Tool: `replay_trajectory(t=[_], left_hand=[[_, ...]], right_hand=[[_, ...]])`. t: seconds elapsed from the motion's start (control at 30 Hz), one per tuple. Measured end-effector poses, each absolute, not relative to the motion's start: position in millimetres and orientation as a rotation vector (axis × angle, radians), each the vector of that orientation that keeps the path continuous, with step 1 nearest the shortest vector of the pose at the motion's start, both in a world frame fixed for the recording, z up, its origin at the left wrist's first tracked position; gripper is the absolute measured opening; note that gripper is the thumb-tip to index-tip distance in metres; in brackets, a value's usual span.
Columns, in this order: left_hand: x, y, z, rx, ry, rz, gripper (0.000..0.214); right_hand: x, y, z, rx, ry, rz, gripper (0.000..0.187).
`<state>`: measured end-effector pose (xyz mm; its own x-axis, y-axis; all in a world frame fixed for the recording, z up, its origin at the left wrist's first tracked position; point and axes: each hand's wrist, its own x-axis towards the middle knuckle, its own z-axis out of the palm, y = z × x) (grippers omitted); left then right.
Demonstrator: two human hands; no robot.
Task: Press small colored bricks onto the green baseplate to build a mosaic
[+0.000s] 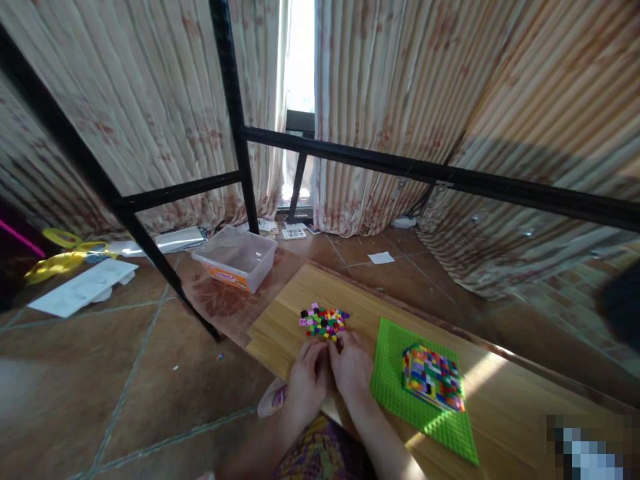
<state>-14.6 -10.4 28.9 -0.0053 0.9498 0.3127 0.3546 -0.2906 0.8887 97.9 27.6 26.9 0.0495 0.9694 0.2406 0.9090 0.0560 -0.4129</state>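
A loose pile of small coloured toy bricks (326, 321) lies on the wooden table. My left hand (309, 375) is just in front of it, fingers curled inward. Beside it, my right hand (352, 365) reaches the pile's near edge, its bent fingertips close to a yellow brick. Both hands look closed, and anything between the fingers is too small or hidden to make out. To their right a green baseplate (393, 387) carries a low block built from many-coloured bricks (434, 377), apart from both hands.
The wooden table (280, 327) runs toward the lower right. Past its left end a clear plastic box (239, 259) with an orange label rests on a lower brown surface. Black metal bars (345, 150) cross ahead, before the curtains (370, 100). Papers (83, 287) lie on the tiled floor.
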Motion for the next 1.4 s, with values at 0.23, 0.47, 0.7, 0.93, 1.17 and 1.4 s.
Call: replay_trajectory(t=[0.23, 0.47, 0.7, 0.93, 1.17, 1.4], left_hand=[[-17.4, -6.6, 17.0, 1.692, 1.374, 1.245, 0.030], [-22.5, -2.5, 10.0, 1.790, 1.368, 1.199, 0.030], [-22.4, 0.5, 9.0, 1.918, 1.449, 1.184, 0.026], [-19.5, 2.0, 7.0, 2.010, 1.479, 1.172, 0.023], [-13.8, 2.4, 12.7, 2.068, 1.554, 1.136, 0.019], [5.6, -16.9, 11.6, 2.039, 1.502, 1.105, 0.018]], right_hand=[[89.1, 25.5, 30.7, -1.929, -1.918, 0.029, 0.020], [85.4, 21.6, 35.9, -1.918, -1.972, 0.057, 0.022], [110.3, -19.0, 36.7, -1.750, -1.709, 0.270, 0.028], [160.7, -77.1, 24.5, -1.538, -1.223, 0.568, 0.023], [193.5, -98.7, 9.8, -1.516, -0.921, 0.760, 0.033], [199.8, -105.9, 9.9, -1.494, -0.981, 0.779, 0.032]])
